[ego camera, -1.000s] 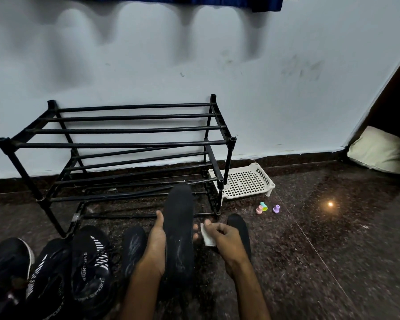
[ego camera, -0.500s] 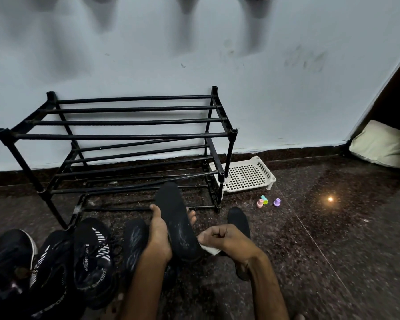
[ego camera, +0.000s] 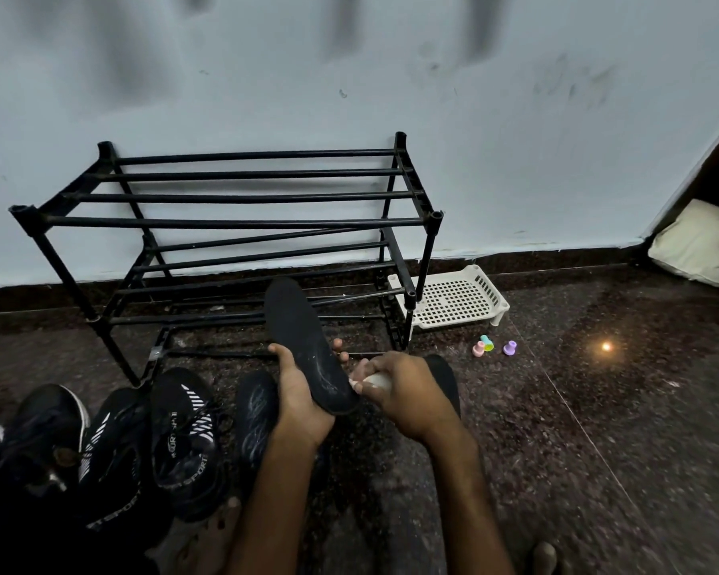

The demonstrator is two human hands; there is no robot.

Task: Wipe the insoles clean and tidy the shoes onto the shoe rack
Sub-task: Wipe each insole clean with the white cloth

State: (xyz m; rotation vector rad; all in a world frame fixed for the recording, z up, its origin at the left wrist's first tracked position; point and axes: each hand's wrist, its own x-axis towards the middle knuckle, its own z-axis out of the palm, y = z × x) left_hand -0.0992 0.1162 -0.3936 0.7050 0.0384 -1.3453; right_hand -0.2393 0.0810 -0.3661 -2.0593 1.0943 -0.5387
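Note:
My left hand (ego camera: pixel 297 398) grips a black insole (ego camera: pixel 302 338) by its heel end, toe pointing up and away toward the rack. My right hand (ego camera: pixel 403 394) is closed on a small white wipe (ego camera: pixel 376 381) pressed against the insole's lower right edge. A second black insole (ego camera: pixel 447 377) lies on the floor, partly hidden behind my right hand. Another insole (ego camera: pixel 254 412) lies left of my left wrist. The black metal shoe rack (ego camera: pixel 233 222) stands empty against the wall. Several black sneakers (ego camera: pixel 183 441) sit on the floor at lower left.
A white perforated plastic tray (ego camera: pixel 453 298) lies right of the rack by the wall. Three small pastel plastic pieces (ego camera: pixel 492 348) sit on the dark granite floor near it. A pale cushion (ego camera: pixel 702 244) lies in the far right corner.
The right hand with the wipe has moved down along the insole from beside its middle to its heel end. The insole's toe has tilted to the left.

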